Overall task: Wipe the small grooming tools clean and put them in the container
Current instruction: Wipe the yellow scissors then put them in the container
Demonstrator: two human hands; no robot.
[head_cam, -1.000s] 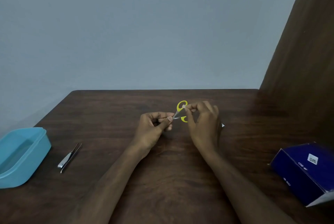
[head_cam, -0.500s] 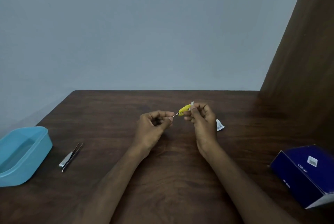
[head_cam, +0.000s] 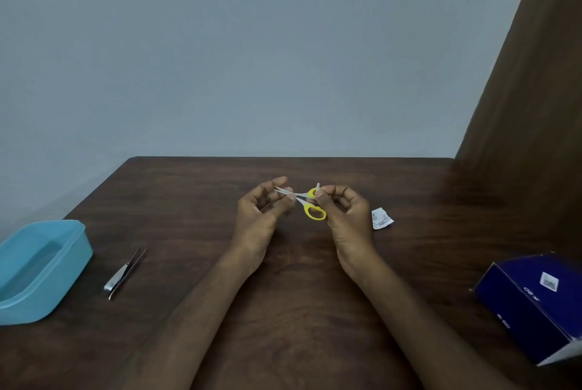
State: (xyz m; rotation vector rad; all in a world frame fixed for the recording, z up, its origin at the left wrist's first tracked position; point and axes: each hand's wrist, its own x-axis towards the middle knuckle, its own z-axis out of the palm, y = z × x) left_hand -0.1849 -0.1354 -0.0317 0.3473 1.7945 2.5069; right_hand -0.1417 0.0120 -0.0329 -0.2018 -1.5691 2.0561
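Above the dark wooden desk [head_cam: 283, 311], far right of the blue plastic container [head_cam: 41, 270], left hand [head_cam: 263, 210] pinches blades & right hand [head_cam: 341, 210] pinches handle of small yellow-handled scissors [head_cam: 307, 200], w/ a white wipe; wipe each blade slowly, fingers off the edges.

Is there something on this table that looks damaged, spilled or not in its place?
Only a torn white wrapper lying loose beside the right hand looks like litter. Nothing is spilled or visibly damaged.
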